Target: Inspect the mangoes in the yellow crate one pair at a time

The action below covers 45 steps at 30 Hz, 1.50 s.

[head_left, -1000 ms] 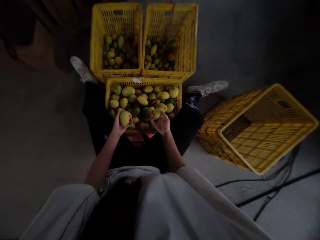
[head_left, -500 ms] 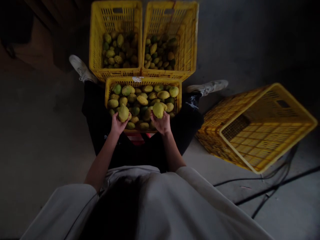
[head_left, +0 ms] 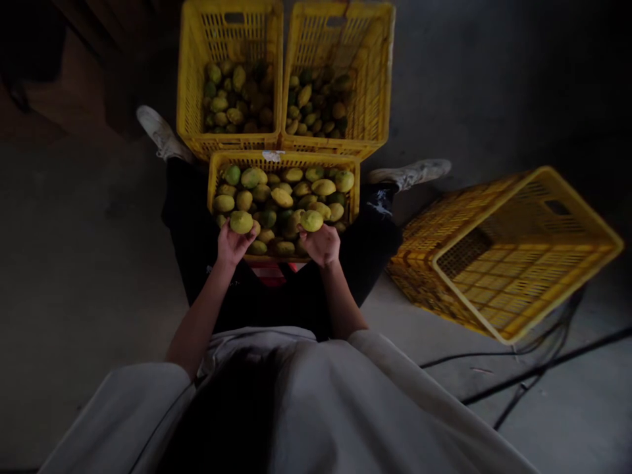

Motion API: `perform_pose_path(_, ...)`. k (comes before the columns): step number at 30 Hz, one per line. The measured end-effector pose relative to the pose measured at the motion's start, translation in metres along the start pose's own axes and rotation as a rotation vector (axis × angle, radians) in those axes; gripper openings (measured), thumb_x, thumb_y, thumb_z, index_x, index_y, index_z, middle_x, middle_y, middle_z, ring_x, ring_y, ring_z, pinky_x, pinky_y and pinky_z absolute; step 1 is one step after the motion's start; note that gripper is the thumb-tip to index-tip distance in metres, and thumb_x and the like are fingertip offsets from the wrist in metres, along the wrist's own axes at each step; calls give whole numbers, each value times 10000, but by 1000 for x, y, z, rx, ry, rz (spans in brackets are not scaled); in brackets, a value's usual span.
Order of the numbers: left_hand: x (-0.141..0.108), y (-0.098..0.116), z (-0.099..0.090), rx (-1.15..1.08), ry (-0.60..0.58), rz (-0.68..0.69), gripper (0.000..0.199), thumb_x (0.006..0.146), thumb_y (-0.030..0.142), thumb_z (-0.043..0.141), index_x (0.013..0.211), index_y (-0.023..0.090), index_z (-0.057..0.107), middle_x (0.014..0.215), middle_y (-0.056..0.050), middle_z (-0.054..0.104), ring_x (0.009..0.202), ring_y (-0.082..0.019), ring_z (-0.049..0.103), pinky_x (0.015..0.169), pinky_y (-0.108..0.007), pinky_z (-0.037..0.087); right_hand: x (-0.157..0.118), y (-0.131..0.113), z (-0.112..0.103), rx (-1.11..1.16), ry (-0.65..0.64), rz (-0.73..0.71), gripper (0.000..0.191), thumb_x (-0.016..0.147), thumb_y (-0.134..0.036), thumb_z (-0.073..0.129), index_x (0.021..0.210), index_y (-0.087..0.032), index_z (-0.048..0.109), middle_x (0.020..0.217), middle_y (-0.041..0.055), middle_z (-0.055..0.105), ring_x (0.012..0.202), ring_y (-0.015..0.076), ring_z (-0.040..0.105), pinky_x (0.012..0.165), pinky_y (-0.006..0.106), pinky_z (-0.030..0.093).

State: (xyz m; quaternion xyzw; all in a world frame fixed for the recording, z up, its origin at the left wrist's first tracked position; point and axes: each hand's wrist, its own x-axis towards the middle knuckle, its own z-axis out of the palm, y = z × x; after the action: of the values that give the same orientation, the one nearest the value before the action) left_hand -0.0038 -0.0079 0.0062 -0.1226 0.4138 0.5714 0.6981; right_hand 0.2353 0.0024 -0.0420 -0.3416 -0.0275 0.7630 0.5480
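Observation:
My left hand [head_left: 233,243] is closed on a yellow-green lemon [head_left: 241,222], held by its lower side over the near left part of a full yellow crate [head_left: 284,159]. In my right hand [head_left: 322,245] is another lemon [head_left: 311,220], gripped at the fingertips above the near right part of that crate. Several yellow and green lemons [head_left: 281,197] fill the crate, which sits between my legs. Parts of the lemons nearest me are hidden by my hands.
Two deeper yellow crates, one on the left [head_left: 230,139] and one on the right [head_left: 336,142], stand beyond with lemons at their bottoms. A tilted yellow crate [head_left: 528,257] lies to the right. Black cables [head_left: 523,375] run across the floor beside it.
Both lemons have turned in my fingers, so that each shows a different side. My hands stay at nearly the same spots over the crate.

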Motion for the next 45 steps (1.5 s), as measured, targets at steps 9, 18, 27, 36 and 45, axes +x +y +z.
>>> perform_pose_path(9, -1, 4, -3, -80, 34, -49, 300, 1006, 347, 457, 1111, 168, 674, 924, -77, 734, 831, -167, 716, 711, -241, 613, -5, -4, 6, 109, 41, 13, 356, 855, -343, 494, 1159, -276, 665, 947, 27, 761, 777, 190, 679, 639, 286, 566)
perform_pose_path(18, 8, 1, -7, -103, 187, 53, 111, 976, 253, 543, 974, 201, 641, 886, -48, 743, 895, -199, 755, 852, -349, 668, 0, -3, 2, 141, 97, -11, 271, 877, -317, 518, 1101, -245, 651, 861, 24, 764, 847, 211, 742, 717, 307, 622)
perform_pose_path(27, 8, 1, -4, -100, 188, 12, 287, 1029, 344, 529, 1217, 190, 682, 1122, -98, 768, 1266, -264, 687, 898, -320, 664, 3, -2, 2, 93, 164, 21, 223, 963, -425, 581, 1063, -242, 659, 879, 16, 763, 795, 171, 728, 651, 258, 622)
perform_pose_path(36, 1, 2, -2, -136, 118, 145, 389, 996, 269, 479, 1348, 232, 639, 1294, -90, 751, 1327, -268, 665, 1033, -417, 626, 6, -3, -2, 118, 190, -32, 161, 957, -406, 600, 1022, -267, 650, 937, -2, 742, 806, 138, 696, 639, 215, 609)
perform_pose_path(45, -3, 2, 2, -86, 20, 103, 395, 1097, 416, 414, 1360, 242, 651, 1285, -114, 747, 1264, -232, 695, 883, -278, 640, 8, -4, -8, 155, 224, -59, 241, 1012, -452, 518, 1024, -272, 678, 919, -5, 755, 799, 129, 697, 668, 225, 614)
